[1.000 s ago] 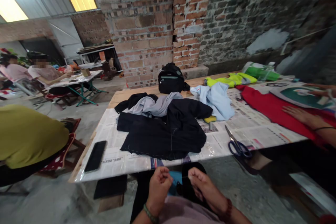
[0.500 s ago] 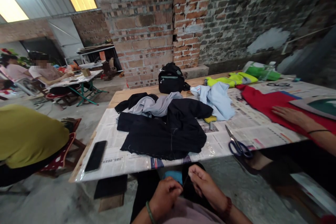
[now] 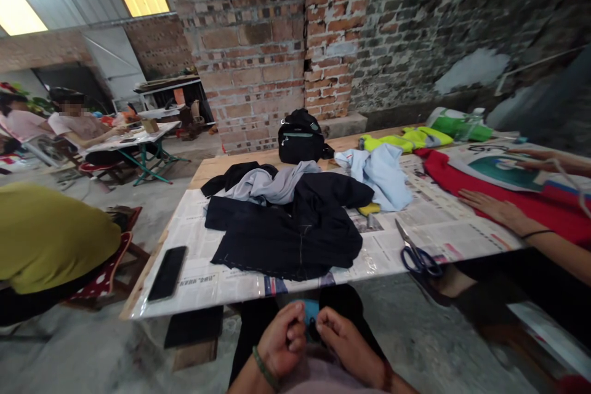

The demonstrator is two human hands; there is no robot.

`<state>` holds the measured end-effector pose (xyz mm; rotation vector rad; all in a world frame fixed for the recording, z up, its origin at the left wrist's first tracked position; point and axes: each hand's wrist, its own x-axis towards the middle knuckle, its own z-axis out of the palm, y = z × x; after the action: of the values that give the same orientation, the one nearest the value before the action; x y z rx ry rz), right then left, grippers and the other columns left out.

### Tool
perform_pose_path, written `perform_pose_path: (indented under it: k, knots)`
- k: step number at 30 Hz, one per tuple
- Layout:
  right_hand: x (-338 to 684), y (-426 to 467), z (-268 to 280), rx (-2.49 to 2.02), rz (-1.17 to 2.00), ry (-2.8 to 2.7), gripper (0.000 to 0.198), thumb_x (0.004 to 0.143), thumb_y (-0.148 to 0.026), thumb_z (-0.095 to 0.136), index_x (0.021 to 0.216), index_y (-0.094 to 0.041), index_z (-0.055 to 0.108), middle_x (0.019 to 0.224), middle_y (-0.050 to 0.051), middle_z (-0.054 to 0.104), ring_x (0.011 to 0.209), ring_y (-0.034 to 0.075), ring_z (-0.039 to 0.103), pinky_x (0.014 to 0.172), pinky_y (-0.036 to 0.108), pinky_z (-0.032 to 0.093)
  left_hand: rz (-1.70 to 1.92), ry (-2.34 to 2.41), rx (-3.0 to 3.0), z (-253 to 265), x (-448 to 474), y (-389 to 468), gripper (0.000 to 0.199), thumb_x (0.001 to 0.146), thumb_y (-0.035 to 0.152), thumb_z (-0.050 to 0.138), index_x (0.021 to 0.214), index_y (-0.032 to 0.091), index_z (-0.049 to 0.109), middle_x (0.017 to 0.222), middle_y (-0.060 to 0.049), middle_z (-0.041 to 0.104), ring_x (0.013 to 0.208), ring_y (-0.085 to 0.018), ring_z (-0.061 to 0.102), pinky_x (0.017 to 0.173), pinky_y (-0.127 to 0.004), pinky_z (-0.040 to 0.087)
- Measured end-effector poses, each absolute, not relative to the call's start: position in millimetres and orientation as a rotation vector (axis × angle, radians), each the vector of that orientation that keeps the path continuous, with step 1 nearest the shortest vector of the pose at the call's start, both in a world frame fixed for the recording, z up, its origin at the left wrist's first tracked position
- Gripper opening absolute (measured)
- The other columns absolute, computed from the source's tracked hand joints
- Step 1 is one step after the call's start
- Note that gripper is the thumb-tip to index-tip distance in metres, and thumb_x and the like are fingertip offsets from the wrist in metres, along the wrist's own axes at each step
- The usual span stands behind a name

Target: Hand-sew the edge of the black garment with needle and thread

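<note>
Dark cloth (image 3: 277, 243) is lying rumpled on the papered tabletop (image 3: 217, 165), just in front of the person, with pale stitches showing along its near edge. Neither hand is on it, btw.

Left hand (image 3: 283, 340) and right hand (image 3: 346, 341) are both over the lap, close together but apart, fingers curled into narrow pinches. Can't tell if there's anything thin between those fingertips. Some blue thing (image 3: 312, 310) shows behind them, no idea what it is.

My read: the step in hand is fiddly fingertip stuff, off the cloth for the moment. Any move onto the cloth would call for lifting a hand over the tabletop edge and keeping that pinch steady, imo.

Further out, scissors (image 3: 415, 250) sit to the right with handles at the near edge, and a phone (image 3: 167, 273) lies to the left. Grey cloth (image 3: 279, 183) is bunched behind the dark stuff. Far right, a co-worker's hand (image 3: 496, 208) is flat on red cloth (image 3: 545, 209).
</note>
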<state>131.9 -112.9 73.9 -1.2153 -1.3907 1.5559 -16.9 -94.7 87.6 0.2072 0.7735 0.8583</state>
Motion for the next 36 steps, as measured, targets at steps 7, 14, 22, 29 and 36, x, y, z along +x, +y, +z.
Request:
perform_pose_path:
  k: [7,14,22,29,36]
  knots:
    - [124,-111,81,-1.186,1.483,-1.579,0.013,0.076,-0.027,0.043,0.067,-0.018,0.043,0.061,-0.003,0.040,0.059,0.010,0.037,0.056,0.020,0.031,0.990,1.141,0.637,82,-14,-95,0.033,0.060,0.041,0.067,0.074,0.012,0.058,0.038,0.010,0.030,0.034,-0.002,0.022,0.035,-0.017,0.013]
    - [124,-112,80,-1.178,1.511,-1.513,0.017,0.074,-0.032,0.047,0.065,-0.018,0.042,0.058,-0.004,0.038,0.055,0.009,0.035,0.051,0.019,0.029,1.023,1.378,0.980,83,-21,-91,0.028,0.062,0.041,0.062,0.065,0.013,0.061,0.047,0.005,0.045,0.040,-0.005,0.034,0.038,-0.019,0.022]
    - [145,-99,60,-1.355,1.489,-1.174,0.031,0.074,-0.051,0.044,0.069,-0.020,0.037,0.048,-0.008,0.025,0.039,0.006,0.022,0.038,0.019,0.017,0.785,0.968,0.625,86,-20,-100,0.020,0.064,0.030,0.061,0.062,0.016,0.047,0.036,0.009,0.031,0.031,-0.002,0.020,0.034,-0.017,0.008]
    - [136,-108,63,-1.275,1.488,-1.337,0.028,0.074,-0.046,0.047,0.067,-0.019,0.042,0.053,-0.006,0.032,0.048,0.007,0.030,0.044,0.019,0.025,0.819,0.648,0.303,87,-21,-97,0.023,0.067,0.023,0.063,0.062,0.014,0.043,0.043,0.009,0.028,0.033,0.001,0.016,0.033,-0.014,0.009]
    - [130,-112,69,-1.212,1.471,-1.494,0.022,0.077,-0.038,0.044,0.066,-0.019,0.042,0.057,-0.004,0.036,0.054,0.009,0.034,0.050,0.020,0.029,0.927,0.661,0.139,78,-24,-96,0.025,0.067,0.020,0.065,0.068,0.014,0.041,0.056,0.007,0.038,0.035,0.002,0.022,0.032,-0.012,0.011]
